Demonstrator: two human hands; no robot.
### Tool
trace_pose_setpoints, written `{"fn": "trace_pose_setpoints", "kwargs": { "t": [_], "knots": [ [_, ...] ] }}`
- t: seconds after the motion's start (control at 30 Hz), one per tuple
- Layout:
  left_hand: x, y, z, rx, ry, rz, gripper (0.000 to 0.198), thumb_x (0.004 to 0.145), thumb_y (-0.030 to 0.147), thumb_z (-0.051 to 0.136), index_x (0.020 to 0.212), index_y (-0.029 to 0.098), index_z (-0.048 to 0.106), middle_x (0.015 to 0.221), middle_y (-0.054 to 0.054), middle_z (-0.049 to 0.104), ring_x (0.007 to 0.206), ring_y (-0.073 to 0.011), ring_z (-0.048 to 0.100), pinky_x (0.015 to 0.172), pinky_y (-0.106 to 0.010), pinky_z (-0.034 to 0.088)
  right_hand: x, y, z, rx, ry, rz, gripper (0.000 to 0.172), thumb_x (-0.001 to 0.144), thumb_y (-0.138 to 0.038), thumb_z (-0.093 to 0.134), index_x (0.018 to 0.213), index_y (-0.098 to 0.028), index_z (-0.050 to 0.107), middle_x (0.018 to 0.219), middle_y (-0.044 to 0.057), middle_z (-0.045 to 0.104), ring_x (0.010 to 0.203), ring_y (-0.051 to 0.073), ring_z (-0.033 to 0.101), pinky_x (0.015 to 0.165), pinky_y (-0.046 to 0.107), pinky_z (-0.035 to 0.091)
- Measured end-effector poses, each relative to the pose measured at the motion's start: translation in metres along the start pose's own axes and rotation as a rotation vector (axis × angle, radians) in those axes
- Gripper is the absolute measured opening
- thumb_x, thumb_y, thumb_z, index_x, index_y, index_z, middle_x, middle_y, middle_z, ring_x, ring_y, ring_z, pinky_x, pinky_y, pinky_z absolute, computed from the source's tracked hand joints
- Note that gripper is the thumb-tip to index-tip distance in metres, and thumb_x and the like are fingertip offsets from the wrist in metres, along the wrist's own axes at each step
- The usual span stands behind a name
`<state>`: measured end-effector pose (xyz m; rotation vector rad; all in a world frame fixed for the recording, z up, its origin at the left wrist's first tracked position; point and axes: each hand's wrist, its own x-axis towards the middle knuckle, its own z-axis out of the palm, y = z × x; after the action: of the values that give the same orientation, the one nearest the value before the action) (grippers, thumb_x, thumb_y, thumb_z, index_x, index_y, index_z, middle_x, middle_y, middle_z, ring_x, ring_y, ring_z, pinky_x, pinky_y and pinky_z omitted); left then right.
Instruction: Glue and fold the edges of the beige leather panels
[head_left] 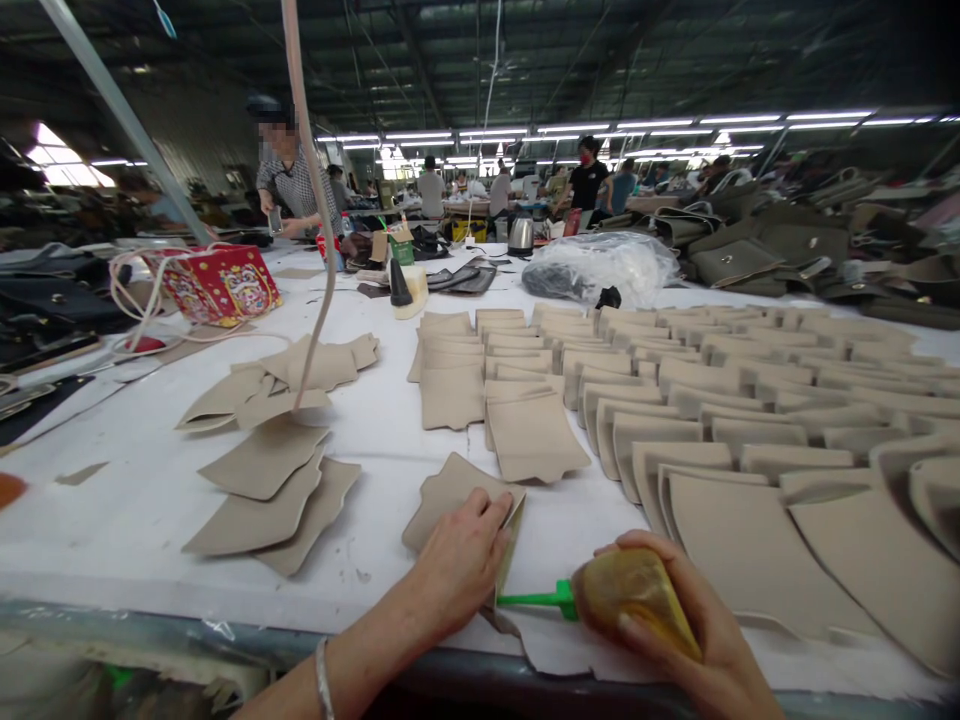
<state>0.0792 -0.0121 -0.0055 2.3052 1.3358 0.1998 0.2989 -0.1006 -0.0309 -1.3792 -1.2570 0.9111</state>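
Observation:
In the head view, my left hand bends its fingers over the edge of a taupe leather-like piece near the table's front edge. That piece's right edge is tilted up under the fingertips; my thumb is mostly hidden. My right hand is wrapped round a squeeze bottle of amber liquid, which looks like glue. Its thin green nozzle points left, its tip at the piece's lower right edge, just below my left fingers. Contact between tip and piece cannot be made out.
Rows of overlapping taupe pieces cover the table's right side. A loose stack lies left, with a hanging cord coming down over it. Behind are a red patterned box, a plastic bag and a kettle. A person stands back left.

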Motion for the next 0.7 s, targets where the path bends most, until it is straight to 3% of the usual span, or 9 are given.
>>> {"fn": "trace_pose_setpoints", "kwargs": {
  "t": [0.13, 0.7],
  "knots": [
    [0.0006, -0.0011, 0.001, 0.003, 0.007, -0.002, 0.043, 0.095, 0.029, 0.028, 0.133, 0.021, 0.044, 0.107, -0.007, 0.054, 0.089, -0.0217, 0.059, 0.08, -0.032, 0.044, 0.0, -0.0011, -0.002, -0.043, 0.068, -0.008, 0.047, 0.077, -0.047, 0.07, 0.114, -0.026, 0.05, 0.109, 0.002, 0.06, 0.098, 0.025, 0.057, 0.086, 0.027, 0.04],
    [0.0013, 0.0004, 0.002, 0.027, -0.019, -0.011, 0.043, 0.094, 0.027, 0.028, 0.134, 0.022, 0.042, 0.109, -0.006, 0.054, 0.089, -0.0207, 0.059, 0.08, -0.031, 0.045, 0.0076, 0.0039, -0.0069, -0.047, -0.086, -0.075, 0.045, 0.08, -0.046, 0.069, 0.115, -0.029, 0.047, 0.111, -0.001, 0.058, 0.101, 0.023, 0.055, 0.086, 0.026, 0.039]
  ]
}}
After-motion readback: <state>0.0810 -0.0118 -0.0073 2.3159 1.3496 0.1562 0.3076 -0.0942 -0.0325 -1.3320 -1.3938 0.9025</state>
